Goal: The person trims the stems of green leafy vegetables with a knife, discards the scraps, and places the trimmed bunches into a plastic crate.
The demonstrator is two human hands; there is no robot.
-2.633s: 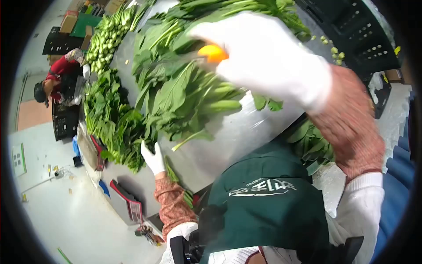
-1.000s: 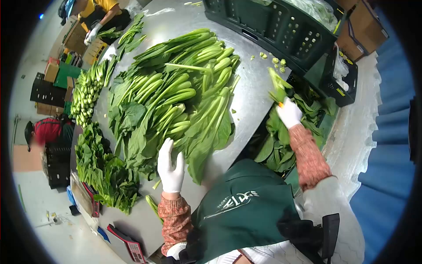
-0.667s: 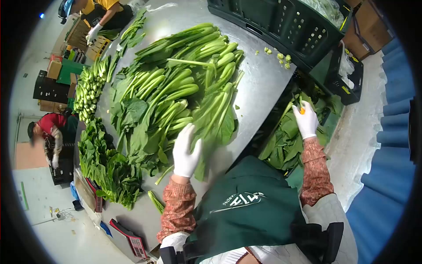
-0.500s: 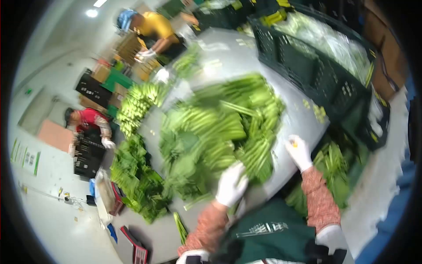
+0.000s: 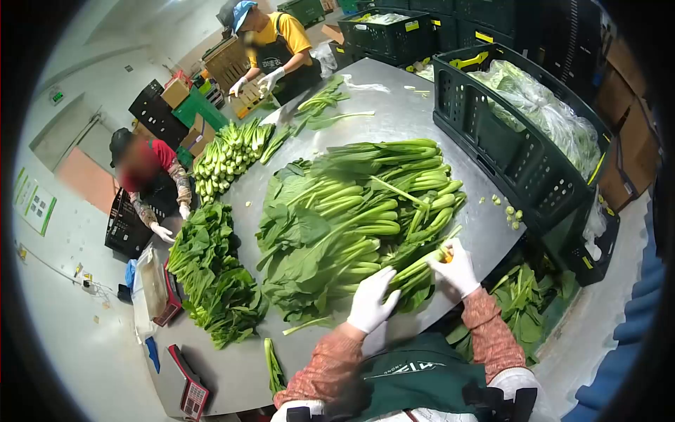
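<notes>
R hand [image 5: 458, 271] pinching orange bit [image 5: 448, 258] at greens' [image 5: 362, 221] 4 o'clock, L hand [image 5: 371, 299] spread, ungripped at 6; prob. picking up stems [image 5: 418, 271], next needs firm L hold.

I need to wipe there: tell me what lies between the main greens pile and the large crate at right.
Head view: a few small pale-green pieces lie on otherwise bare metal tabletop between pile and crate.

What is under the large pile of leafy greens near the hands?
The metal table shows around the pile; anything beneath its middle is covered and cannot be seen.
</notes>
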